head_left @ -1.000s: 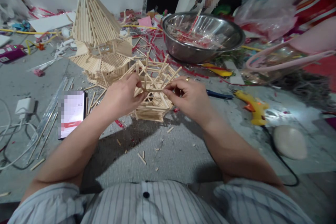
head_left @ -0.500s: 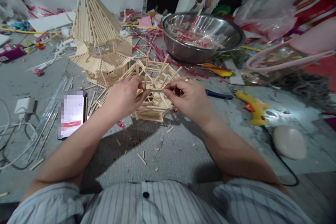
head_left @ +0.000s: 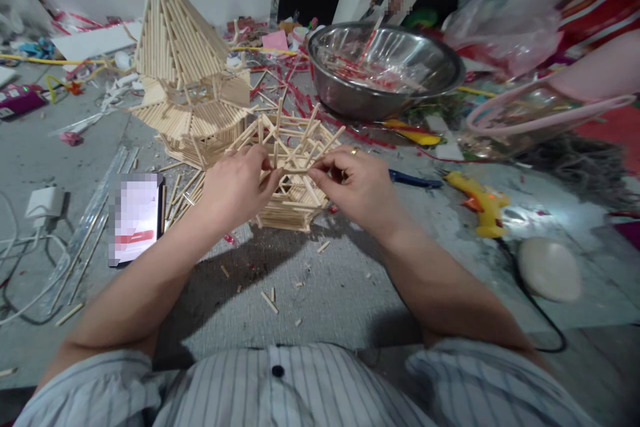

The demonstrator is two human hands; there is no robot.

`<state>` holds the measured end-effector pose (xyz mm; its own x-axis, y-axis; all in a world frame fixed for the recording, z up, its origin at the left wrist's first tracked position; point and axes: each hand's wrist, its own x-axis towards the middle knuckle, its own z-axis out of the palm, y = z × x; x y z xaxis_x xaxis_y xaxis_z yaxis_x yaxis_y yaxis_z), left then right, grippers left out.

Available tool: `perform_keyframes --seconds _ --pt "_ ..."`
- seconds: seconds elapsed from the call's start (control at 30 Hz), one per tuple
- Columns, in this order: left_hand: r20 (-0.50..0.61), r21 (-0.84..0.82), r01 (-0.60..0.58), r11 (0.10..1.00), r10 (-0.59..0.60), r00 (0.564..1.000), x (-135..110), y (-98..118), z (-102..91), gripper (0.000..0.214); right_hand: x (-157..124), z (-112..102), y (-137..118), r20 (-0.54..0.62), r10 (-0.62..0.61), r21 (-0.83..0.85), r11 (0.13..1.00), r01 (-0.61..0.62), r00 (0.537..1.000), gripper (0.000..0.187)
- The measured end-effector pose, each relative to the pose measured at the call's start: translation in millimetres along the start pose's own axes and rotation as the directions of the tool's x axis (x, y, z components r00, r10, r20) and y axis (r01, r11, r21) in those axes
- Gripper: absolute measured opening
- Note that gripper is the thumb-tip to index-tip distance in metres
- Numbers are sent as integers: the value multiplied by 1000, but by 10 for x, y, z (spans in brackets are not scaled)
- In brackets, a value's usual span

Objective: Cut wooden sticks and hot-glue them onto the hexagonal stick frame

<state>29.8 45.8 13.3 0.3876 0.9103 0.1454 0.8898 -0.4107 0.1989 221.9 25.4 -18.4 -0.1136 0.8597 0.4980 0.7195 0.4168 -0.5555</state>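
Nearest the wearer's striped shirt (head_left: 235, 387), short wood scraps (head_left: 270, 302) lie loose on the grey table (head_left: 325, 325). Beside the left forearm, a phone (head_left: 137, 213) lies face up. Beyond the scraps, the left hand (head_left: 235, 180) and the right hand (head_left: 355, 187) face each other over the near side of a low stick frame (head_left: 283, 219). Thumb and forefinger of each hand are closed on a thin stick (head_left: 296, 171), one pair at either end, holding it crosswise and roughly level. Whether the stick bears on the frame cannot be made out from this angle. Step in hand, as judged: setting this crosspiece by hand. The next move would call for an even pinch from both sides and a gentle release that does not nudge the neighbouring sticks. Right of the right hand, a yellow glue gun (head_left: 480, 203) lies apart from the work. Farther back at left stands a stick tower (head_left: 180, 40) with a pointed roof; beyond the frame, a steel bowl (head_left: 345, 99) holds red and clear scraps
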Motion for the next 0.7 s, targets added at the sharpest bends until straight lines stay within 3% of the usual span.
perform_keyframes --seconds 0.7 --pt "-8 7 -4 1000 4 1000 -4 9 22 32 -3 10 12 3 -4 -32 999 5 1000 12"
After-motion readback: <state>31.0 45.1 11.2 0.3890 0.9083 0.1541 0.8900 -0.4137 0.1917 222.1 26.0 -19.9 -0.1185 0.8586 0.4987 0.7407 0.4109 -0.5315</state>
